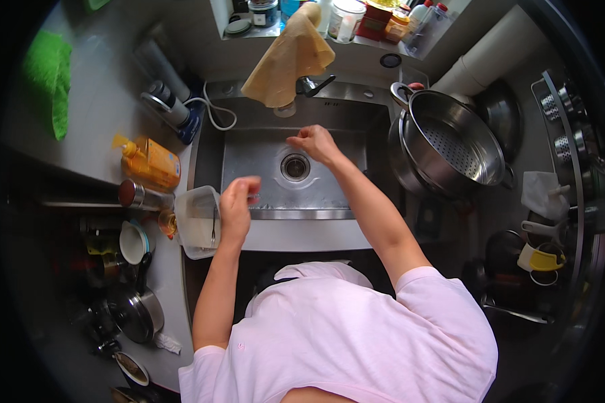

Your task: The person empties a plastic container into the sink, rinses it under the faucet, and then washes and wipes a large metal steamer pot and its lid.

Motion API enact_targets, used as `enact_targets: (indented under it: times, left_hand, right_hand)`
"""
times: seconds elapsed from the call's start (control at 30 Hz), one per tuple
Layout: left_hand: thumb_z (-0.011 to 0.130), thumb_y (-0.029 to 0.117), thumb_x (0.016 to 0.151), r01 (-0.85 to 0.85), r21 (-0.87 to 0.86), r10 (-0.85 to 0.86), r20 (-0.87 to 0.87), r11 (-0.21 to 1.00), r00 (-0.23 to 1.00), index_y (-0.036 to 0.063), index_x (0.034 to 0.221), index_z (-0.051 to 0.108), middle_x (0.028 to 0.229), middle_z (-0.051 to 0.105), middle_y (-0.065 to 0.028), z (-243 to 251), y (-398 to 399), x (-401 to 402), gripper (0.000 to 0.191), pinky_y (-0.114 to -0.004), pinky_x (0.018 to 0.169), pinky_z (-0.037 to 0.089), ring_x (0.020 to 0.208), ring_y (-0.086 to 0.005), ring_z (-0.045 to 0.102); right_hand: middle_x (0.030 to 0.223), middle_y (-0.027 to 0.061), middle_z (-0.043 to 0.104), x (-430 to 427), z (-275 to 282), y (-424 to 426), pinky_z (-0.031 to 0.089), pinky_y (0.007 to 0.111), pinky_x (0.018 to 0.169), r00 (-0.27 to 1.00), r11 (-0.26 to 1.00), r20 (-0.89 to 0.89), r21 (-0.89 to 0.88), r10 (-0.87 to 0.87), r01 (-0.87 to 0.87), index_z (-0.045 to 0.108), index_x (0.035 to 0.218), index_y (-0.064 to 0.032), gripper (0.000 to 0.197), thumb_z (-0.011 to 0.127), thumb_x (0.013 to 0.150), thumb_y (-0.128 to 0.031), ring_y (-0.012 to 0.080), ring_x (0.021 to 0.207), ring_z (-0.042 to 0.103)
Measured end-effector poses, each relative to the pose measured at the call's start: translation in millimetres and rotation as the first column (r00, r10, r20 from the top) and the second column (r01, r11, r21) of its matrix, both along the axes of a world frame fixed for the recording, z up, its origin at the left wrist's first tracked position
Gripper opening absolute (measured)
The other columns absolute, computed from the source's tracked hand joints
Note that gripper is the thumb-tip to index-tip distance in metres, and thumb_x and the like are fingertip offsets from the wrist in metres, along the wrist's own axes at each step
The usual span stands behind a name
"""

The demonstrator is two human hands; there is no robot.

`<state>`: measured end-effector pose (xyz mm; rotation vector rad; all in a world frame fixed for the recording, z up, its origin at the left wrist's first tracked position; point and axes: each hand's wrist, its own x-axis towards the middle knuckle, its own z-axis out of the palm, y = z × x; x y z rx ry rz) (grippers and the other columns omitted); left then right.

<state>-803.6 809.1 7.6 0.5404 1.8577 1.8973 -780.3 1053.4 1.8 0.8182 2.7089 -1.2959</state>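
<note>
Over the stainless steel sink (262,146), my right hand (315,144) is held with its fingers bent together, above and to the right of the drain strainer (295,167). What lies inside those fingers is hidden. My left hand (238,206) hovers by the sink's front left corner, its fingers blurred and curled, so I cannot tell if it holds anything small. Just left of it stands a clear plastic container (197,201) with a fork (214,229) in it. A tan cloth (287,60) hangs over the faucet, whose black lever (320,86) shows beside it.
A stacked steel steamer pot (454,136) stands right of the sink. On the left counter are an orange pump bottle (154,163), a steel-bodied jar (148,195), a lidded saucepan (136,312) and a green cloth (48,80). Jars (345,20) line the windowsill.
</note>
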Motion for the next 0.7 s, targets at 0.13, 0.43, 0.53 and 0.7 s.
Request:
enact_targets:
  times: [0.13,0.43,0.53,0.7]
  left_hand:
    - [0.039,0.025,0.095,-0.136,0.186,0.010,0.556,0.973,0.831,-0.0031,0.112,0.049,0.114,0.052,-0.0141,-1.4,72.2,3.8,0.034,-0.031,0.090,0.042,0.107,-0.0202,0.050]
    - [0.036,0.023,0.096,0.031,0.334,-0.261,0.671,0.942,0.694,-0.0038,0.130,0.038,0.129,0.045,-0.0155,15.9,105.0,35.6,0.043,-0.035,0.103,0.033,0.121,-0.0243,0.043]
    - [0.047,0.023,0.092,0.413,0.222,-0.469,0.423,0.883,0.776,-0.0019,0.115,0.055,0.109,0.060,-0.0110,33.7,88.3,25.9,0.035,-0.030,0.093,0.041,0.106,-0.0188,0.055]
    - [0.065,0.020,0.081,0.357,-0.251,-0.321,0.172,0.900,0.931,0.0029,0.075,0.063,0.075,0.062,-0.0040,15.2,53.9,8.5,0.018,-0.026,0.073,0.041,0.080,-0.0142,0.054]
  right_hand:
    - [0.084,0.0048,0.063,22.6,-26.4,-24.0,0.045,0.025,0.069,0.957,0.798,-0.202,-0.601,-0.210,0.049,0.063,0.099,-0.0009,0.029,0.055,0.087,-0.027,0.0131,0.075,0.056]
    - [0.067,0.0020,0.058,36.4,-5.3,-13.6,0.045,0.020,0.056,0.821,0.509,-0.242,-0.858,-0.517,0.068,0.060,0.085,-0.0014,0.018,0.053,0.089,-0.017,0.0093,0.060,0.055]
    - [0.063,0.0019,0.058,48.9,29.7,1.8,0.046,0.020,0.056,0.913,0.380,-0.275,-0.913,-0.301,-0.150,0.060,0.082,-0.0018,0.022,0.054,0.089,-0.022,0.0109,0.059,0.058]
    - [0.114,0.0167,0.056,80.5,-17.1,19.0,0.036,0.041,0.097,0.999,0.839,-0.044,-0.544,-0.028,-0.001,0.053,0.118,-0.0054,0.047,0.058,0.084,-0.036,0.0260,0.115,0.048]
